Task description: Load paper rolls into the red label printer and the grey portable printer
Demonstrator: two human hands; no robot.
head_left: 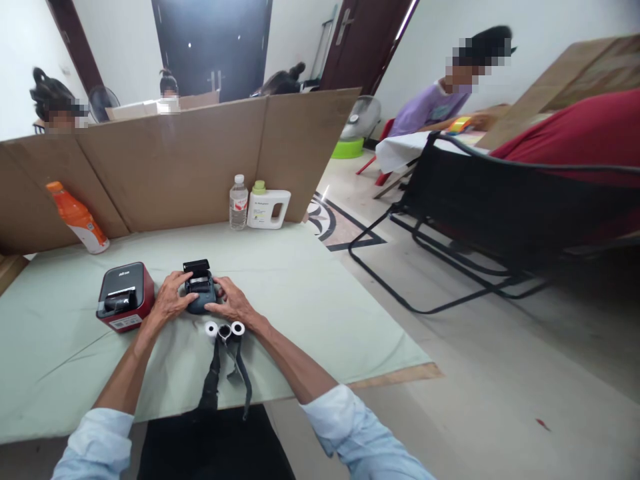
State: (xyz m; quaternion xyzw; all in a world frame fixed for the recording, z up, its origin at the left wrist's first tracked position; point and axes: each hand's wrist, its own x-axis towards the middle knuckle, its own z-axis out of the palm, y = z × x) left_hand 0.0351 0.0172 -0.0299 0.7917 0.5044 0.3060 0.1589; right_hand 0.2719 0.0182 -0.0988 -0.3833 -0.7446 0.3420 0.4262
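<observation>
Between my two hands sits a small dark portable label printer (pixel 201 300), its black lid (pixel 197 266) raised at the far side. My left hand (pixel 173 297) grips its left side, thumb on the front. From the right, my right hand (pixel 233 300) holds the other side, with fingers curled round the edge. The inside of the printer shows a pale strip, but the details are too small to tell. Just in front of it lie several small rolls (pixel 225 331) with white rims, and dark ribbon (pixel 213 377) trails from them over the table's front edge.
A red and black box-shaped printer (pixel 126 297) stands left of my hands. An orange bottle (pixel 77 217), a clear water bottle (pixel 239 203) and a white jug (pixel 269 208) stand against the cardboard screen (pixel 190 160). A black folding chair (pixel 475 213) and other people are beyond the green-covered table (pixel 320 287).
</observation>
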